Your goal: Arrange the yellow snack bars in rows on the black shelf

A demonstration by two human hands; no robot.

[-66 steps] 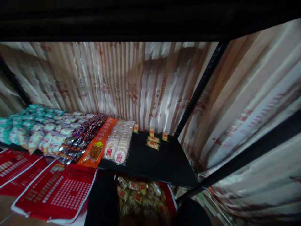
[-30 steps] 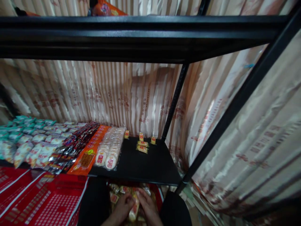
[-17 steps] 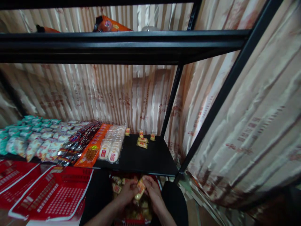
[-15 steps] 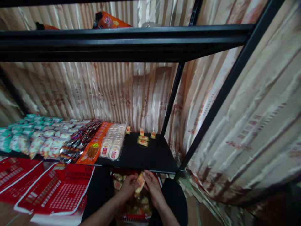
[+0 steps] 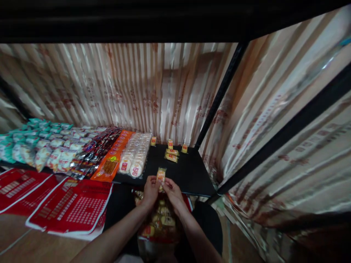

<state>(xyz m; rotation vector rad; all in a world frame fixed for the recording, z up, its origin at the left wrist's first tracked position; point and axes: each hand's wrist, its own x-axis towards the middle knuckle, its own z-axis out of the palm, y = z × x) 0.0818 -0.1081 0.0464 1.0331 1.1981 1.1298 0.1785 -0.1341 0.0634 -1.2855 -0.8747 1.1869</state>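
Note:
My left hand (image 5: 150, 191) and my right hand (image 5: 171, 192) are together just before the front edge of a black shelf (image 5: 189, 175). Both pinch one small yellow snack packet (image 5: 161, 174) held upright between them. Below my wrists sits a red basket (image 5: 183, 204) filled with several more of these yellow packets (image 5: 164, 219). At the back of the shelf stand and lie a few of the same small packets (image 5: 172, 152).
Rows of round white rice crackers (image 5: 135, 157), an orange pack (image 5: 113, 160), dark wrapped snacks (image 5: 93, 155) and green-white bags (image 5: 35, 144) fill the shelf's left. Red empty baskets (image 5: 68, 206) lie at lower left. Striped curtain (image 5: 142, 87) backs the rack; black posts (image 5: 222, 91) stand right.
My hands picked a yellow packet out of the basket and raised it to the shelf's front edge. My view dropped lower, so the upper shelf now fills the top.

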